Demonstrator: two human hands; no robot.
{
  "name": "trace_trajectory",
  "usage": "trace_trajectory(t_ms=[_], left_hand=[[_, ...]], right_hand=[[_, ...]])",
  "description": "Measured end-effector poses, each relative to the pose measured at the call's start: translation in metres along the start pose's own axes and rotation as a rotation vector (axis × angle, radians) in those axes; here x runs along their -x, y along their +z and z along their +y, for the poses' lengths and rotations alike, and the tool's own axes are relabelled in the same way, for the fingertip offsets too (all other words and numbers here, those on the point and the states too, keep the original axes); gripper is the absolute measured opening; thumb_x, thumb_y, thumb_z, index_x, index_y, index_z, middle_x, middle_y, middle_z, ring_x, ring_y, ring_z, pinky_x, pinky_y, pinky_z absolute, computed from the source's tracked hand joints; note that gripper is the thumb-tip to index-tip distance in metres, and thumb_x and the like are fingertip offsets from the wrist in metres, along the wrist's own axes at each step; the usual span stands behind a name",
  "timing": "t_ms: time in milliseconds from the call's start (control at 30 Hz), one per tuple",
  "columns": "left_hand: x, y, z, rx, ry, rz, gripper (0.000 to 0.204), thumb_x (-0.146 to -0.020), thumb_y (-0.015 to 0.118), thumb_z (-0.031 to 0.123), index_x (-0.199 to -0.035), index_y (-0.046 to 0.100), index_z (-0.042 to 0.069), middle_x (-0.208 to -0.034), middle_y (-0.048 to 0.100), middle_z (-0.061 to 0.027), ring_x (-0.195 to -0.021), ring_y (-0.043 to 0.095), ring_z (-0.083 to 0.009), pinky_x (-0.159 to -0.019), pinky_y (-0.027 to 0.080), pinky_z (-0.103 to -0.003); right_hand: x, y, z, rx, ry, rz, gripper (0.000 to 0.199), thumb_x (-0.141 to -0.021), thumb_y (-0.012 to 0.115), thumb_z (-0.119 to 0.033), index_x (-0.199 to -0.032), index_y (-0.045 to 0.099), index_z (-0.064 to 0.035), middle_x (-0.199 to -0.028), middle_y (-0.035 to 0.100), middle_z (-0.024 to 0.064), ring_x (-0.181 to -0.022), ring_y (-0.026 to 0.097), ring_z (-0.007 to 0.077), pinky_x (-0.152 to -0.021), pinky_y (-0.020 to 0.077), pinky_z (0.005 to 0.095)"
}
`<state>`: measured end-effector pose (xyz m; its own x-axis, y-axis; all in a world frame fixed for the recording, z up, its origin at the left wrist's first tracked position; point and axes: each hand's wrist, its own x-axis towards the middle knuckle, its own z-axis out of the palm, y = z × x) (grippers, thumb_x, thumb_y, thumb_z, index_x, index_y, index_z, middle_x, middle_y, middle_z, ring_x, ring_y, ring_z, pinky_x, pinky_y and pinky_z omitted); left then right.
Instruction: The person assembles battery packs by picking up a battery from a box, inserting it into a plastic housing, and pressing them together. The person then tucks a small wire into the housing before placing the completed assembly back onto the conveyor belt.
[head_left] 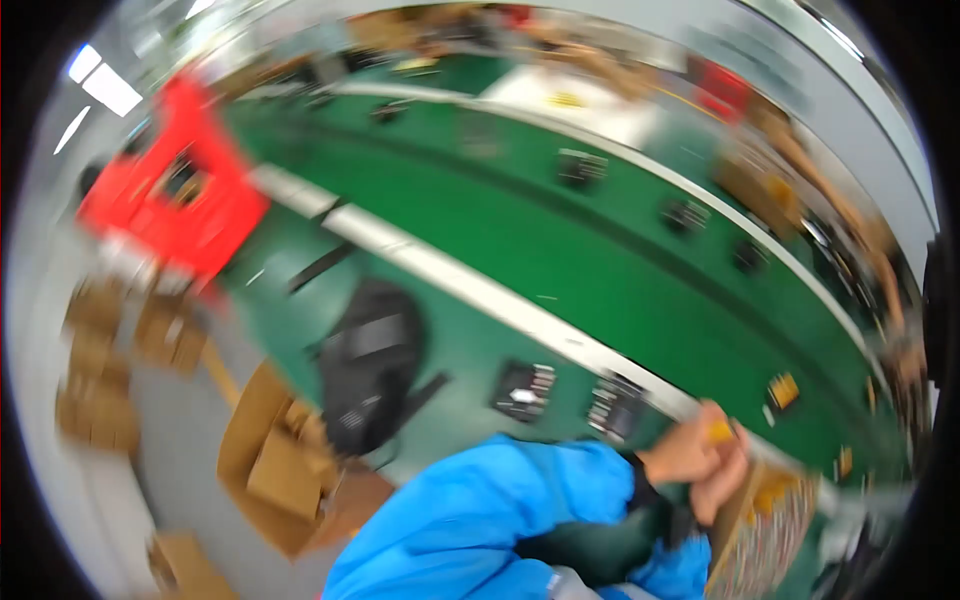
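In the head view's lower right, the left hand [685, 453] and right hand [722, 485] meet at a small yellow piece [720, 431] of unclear material; blur hides which one grips it, so I cannot tell. A loose pinch could drop it into the open tan cardboard box [735, 525] or onto the long green belt [600, 270].

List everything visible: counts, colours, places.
Long flat belt: one, green, centre
Soft fabric bag: one, black, centre-left
Flat packs: two, dark, lower centre
Small items: several, mostly dark, on belt
Blurred object: one, red, upper left
Cardboard boxes: several, brown, left
Open carton: one, brown, lower left
Packed box: one, tan, lower right
Other people's arms: several, far side
Small piece: one, yellow, lower right
Left hand, right hand: two, bare, at piece
Sleeves: two, blue, bottom
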<state>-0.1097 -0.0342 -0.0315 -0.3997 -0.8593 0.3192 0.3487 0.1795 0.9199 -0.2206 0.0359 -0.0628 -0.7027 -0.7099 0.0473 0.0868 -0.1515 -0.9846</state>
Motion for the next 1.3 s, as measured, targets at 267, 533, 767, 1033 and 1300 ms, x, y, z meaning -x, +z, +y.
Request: trace_trajectory(t_ms=[267, 533, 767, 1033, 1300], left_hand=[[-0.007, -0.026, -0.027, 0.051, -0.285, -0.268, 0.038, -0.091, 0.052, 0.007, -0.128, 0.044, 0.001, -0.096, 0.059, -0.0069, -0.077, 0.058, -0.0154, -0.068, 0.05, -0.028], [-0.068, -0.014, 0.039, -0.734, -0.194, -1.085, 0.024, -0.096, 0.057, 0.022, -0.098, 0.069, 0.001, -0.087, 0.068, -0.0084, -0.073, 0.063, -0.0189, -0.066, 0.052, -0.036], [-0.296, -0.035, -0.025, -1.062, -0.145, -0.429, 0.045, -0.08, 0.059, 0.013, -0.124, 0.061, 0.006, -0.113, 0.068, -0.022, -0.106, 0.065, -0.0406, -0.09, 0.052, -0.043], [-0.318, -0.017, -0.101, -1.501, 0.09, -0.32, 0.044, -0.084, 0.055, 0.011, -0.127, 0.06, 0.006, -0.113, 0.068, -0.0213, -0.109, 0.064, -0.0385, -0.099, 0.045, -0.048], [-0.268, -0.026, -0.03, -1.71, 0.618, -0.572, 0.014, -0.08, 0.058, 0.011, -0.087, 0.07, 0.009, -0.095, 0.072, -0.0131, -0.092, 0.068, -0.0317, -0.088, 0.046, -0.05]], right_hand=[[0.007, 0.032, -0.019, -0.406, -0.025, -0.206, 0.048, -0.1, 0.051, -0.029, -0.134, 0.054, 0.0045, -0.132, 0.059, 0.0124, -0.114, 0.058, 0.0209, -0.099, 0.044, 0.0347], [0.0, 0.026, -0.003, -0.452, 0.125, 0.153, 0.034, -0.107, 0.046, -0.03, -0.118, 0.061, -0.0015, -0.099, 0.066, 0.0053, -0.077, 0.059, 0.0129, -0.071, 0.0483, 0.0271], [0.01, 0.043, -0.014, -0.246, 0.044, 0.017, 0.03, -0.107, 0.044, -0.026, -0.111, 0.061, -0.0011, -0.083, 0.056, 0.0024, -0.071, 0.055, 0.0109, -0.065, 0.0445, 0.0247], [0.006, 0.046, -0.01, -0.131, -0.138, 0.116, 0.023, -0.104, 0.049, -0.017, -0.104, 0.063, 0.0002, -0.081, 0.054, 0.003, -0.068, 0.054, 0.0085, -0.061, 0.0422, 0.0227], [0.0, 0.043, -0.018, -0.185, 0.019, 0.107, 0.023, -0.102, 0.056, -0.017, -0.103, 0.067, 0.0034, -0.069, 0.059, 0.0023, -0.062, 0.056, 0.0099, -0.058, 0.0443, 0.024]])
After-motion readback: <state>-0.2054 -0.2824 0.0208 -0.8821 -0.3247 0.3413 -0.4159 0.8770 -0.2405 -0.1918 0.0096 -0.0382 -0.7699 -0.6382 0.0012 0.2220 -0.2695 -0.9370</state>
